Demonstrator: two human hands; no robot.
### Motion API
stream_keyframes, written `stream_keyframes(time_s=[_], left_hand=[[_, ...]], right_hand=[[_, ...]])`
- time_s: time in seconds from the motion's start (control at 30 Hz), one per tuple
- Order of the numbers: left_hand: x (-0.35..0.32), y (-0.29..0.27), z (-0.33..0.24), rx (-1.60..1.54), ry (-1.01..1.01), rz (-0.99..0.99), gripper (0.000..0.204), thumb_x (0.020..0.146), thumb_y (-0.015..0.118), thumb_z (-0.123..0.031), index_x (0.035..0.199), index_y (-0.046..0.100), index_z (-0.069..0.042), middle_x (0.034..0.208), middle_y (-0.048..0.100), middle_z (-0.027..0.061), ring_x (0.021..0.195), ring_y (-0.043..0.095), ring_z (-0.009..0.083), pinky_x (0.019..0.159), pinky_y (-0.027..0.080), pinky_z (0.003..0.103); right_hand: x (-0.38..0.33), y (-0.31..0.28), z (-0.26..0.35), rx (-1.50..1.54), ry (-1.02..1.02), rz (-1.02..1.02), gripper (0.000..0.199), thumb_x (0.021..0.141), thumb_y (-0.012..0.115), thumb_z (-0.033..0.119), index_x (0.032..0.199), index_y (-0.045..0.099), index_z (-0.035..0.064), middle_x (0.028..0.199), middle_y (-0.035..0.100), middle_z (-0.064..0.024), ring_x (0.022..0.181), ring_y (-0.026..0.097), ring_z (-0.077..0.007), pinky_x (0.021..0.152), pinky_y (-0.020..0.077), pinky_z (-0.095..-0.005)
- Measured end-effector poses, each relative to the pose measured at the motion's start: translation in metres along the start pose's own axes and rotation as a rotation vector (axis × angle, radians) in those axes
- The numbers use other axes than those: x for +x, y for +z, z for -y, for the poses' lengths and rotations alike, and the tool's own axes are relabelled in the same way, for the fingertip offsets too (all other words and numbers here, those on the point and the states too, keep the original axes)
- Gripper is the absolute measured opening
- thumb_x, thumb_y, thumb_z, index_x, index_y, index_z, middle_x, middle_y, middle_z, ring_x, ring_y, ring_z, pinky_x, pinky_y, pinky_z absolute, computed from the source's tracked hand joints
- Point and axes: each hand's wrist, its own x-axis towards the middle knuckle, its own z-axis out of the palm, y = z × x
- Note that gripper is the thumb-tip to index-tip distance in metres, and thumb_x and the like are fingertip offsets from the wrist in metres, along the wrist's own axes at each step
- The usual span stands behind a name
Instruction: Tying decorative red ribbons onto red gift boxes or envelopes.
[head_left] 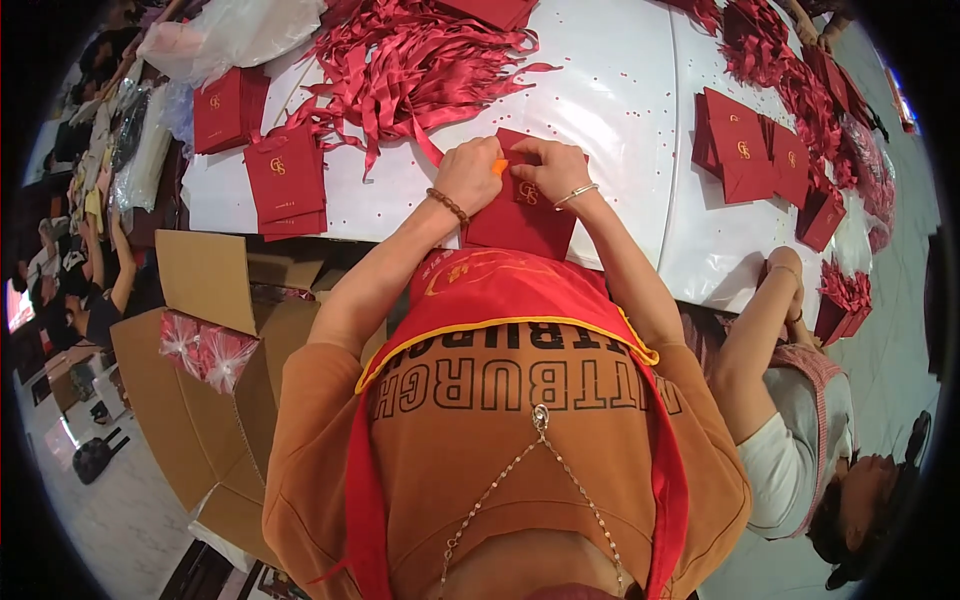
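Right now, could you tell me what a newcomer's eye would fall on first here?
Both hands, the left hand and the right hand, meet on a red bag at the near edge of the white table. Behind them lies a big heap of red ribbons. At lower left stands an open cardboard box.

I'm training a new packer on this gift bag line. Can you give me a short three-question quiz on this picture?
1. True or false: both hands touch the red paper bag.
2. What lies heaped at the far side of the white table? A) red ribbons B) scissors
3. The open cardboard box stands on the person's ____ side.

Key: 1 true, left hand and right hand; 2 A, red ribbons; 3 left.
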Motion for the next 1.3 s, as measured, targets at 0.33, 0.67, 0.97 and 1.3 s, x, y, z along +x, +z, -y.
stream_keyframes(time_s=[0.33, 0.67, 0.97, 1.3], left_hand=[[0.003, 0.001, 0.002, 0.054, 0.008, 0.050, 0.008, 0.073, 0.053, -0.007, 0.076, 0.054, 0.000, 0.075, 0.059, 0.0183, 0.072, 0.057, 0.0355, 0.064, 0.044, 0.043], [-0.001, 0.005, -0.001, 0.154, 0.085, -0.040, 0.009, 0.070, 0.052, -0.005, 0.077, 0.054, 0.000, 0.079, 0.059, 0.0188, 0.073, 0.058, 0.0352, 0.067, 0.046, 0.043], [-0.006, 0.010, -0.004, 0.154, 0.105, -0.101, 0.010, 0.069, 0.053, -0.005, 0.077, 0.053, 0.001, 0.076, 0.057, 0.0185, 0.070, 0.058, 0.0354, 0.065, 0.047, 0.043], [-0.005, 0.013, -0.005, 0.244, 0.126, -0.089, 0.009, 0.069, 0.053, -0.004, 0.076, 0.052, 0.002, 0.075, 0.056, 0.0190, 0.070, 0.057, 0.0351, 0.063, 0.047, 0.042]], right_hand=[[-0.006, 0.007, 0.004, -0.042, 0.012, -0.084, 0.025, 0.071, 0.064, 0.026, 0.094, 0.064, 0.0140, 0.077, 0.065, -0.0085, 0.072, 0.060, -0.0237, 0.071, 0.0365, -0.0354], [-0.006, 0.006, 0.006, -0.050, 0.021, -0.067, 0.027, 0.071, 0.064, 0.023, 0.095, 0.064, 0.0112, 0.078, 0.064, -0.0107, 0.075, 0.060, -0.0259, 0.069, 0.0415, -0.0368], [0.000, 0.007, -0.012, 0.209, 0.012, 0.051, 0.032, 0.072, 0.063, 0.026, 0.101, 0.062, 0.0129, 0.087, 0.063, -0.0133, 0.080, 0.060, -0.0291, 0.072, 0.0459, -0.0388], [-0.011, 0.000, 0.011, 0.047, -0.011, -0.053, 0.029, 0.072, 0.061, 0.022, 0.099, 0.062, 0.0126, 0.081, 0.063, -0.0122, 0.074, 0.060, -0.0295, 0.068, 0.0467, -0.0373]])
